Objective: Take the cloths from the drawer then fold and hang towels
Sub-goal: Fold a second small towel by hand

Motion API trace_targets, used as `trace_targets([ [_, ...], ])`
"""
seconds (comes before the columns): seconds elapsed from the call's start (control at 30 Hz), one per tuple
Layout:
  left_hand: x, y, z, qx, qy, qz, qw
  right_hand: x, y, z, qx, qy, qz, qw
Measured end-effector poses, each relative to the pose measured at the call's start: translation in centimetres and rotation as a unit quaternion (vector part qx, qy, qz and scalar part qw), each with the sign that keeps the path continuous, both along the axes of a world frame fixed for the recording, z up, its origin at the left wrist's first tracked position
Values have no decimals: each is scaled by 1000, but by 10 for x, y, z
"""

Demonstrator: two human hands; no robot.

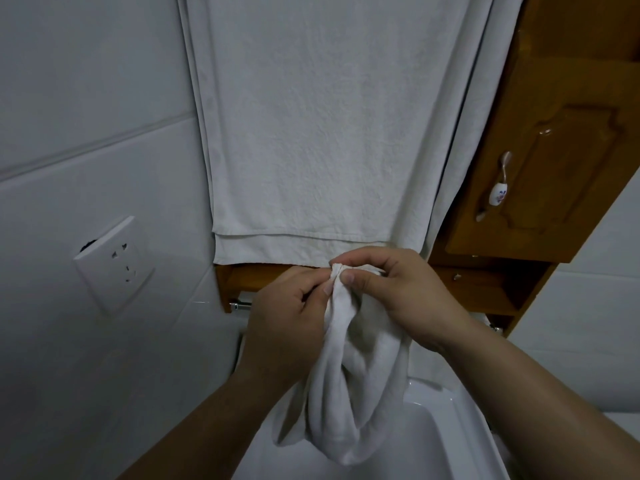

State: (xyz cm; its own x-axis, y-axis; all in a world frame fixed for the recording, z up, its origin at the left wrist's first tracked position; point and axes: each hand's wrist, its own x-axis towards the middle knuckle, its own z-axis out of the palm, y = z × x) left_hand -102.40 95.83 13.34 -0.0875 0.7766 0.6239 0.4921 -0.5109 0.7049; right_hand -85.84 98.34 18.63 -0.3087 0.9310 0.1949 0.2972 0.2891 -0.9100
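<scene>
Small white cloth (349, 386) is hanging bunched up in the middle of the view, just near of the big hanging towel, and it's drooping down over the white sink (446, 420) at the bottom. Both hands are pinching its top edge, right next to each other. Left hand (284, 320) is closing its grip on the left side of that gathered edge, thumb and fingers clamping the fabric. Right hand (398, 289) is doing the same from the right, thumb pressing the fold against the fingers, so both grips are closed on the cloth. The rest of it is sagging in a loose pouch between the forearms.

Farther back, a large white towel (311, 133) is hanging flat in layers, its bottom hem sitting just above the knuckles. Behind that hem a wooden shelf (263, 275) is peeking out. On the right a wooden cabinet door (554, 161) with a white ceramic handle (497, 194) is sitting next to the towel. On the left, white wall tiles (86, 98) are carrying a white wall socket (116, 263).
</scene>
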Motion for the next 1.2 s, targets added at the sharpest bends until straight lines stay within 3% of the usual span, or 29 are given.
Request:
trace_targets([
  [0.23, 4, 2, 24, -132, -91, -71, 984, -2, 14, 6, 18, 4, -59, 998],
  [0.47, -5, 21, 34, -125, -87, -36, 988, -6, 19, 12, -36, 94, -27, 995],
  [0.67, -9, 28, 40, -178, -144, -119, 966, -5, 24, 15, -77, 162, 6, 984],
  [0.93, -58, 58, 40, -146, -310, 2, 939, 37, 48, 4, -41, 118, -219, 968],
  [1.2, -75, 73, 25, -133, -362, 50, 921, 66, 59, -20, -39, 118, -269, 955],
])
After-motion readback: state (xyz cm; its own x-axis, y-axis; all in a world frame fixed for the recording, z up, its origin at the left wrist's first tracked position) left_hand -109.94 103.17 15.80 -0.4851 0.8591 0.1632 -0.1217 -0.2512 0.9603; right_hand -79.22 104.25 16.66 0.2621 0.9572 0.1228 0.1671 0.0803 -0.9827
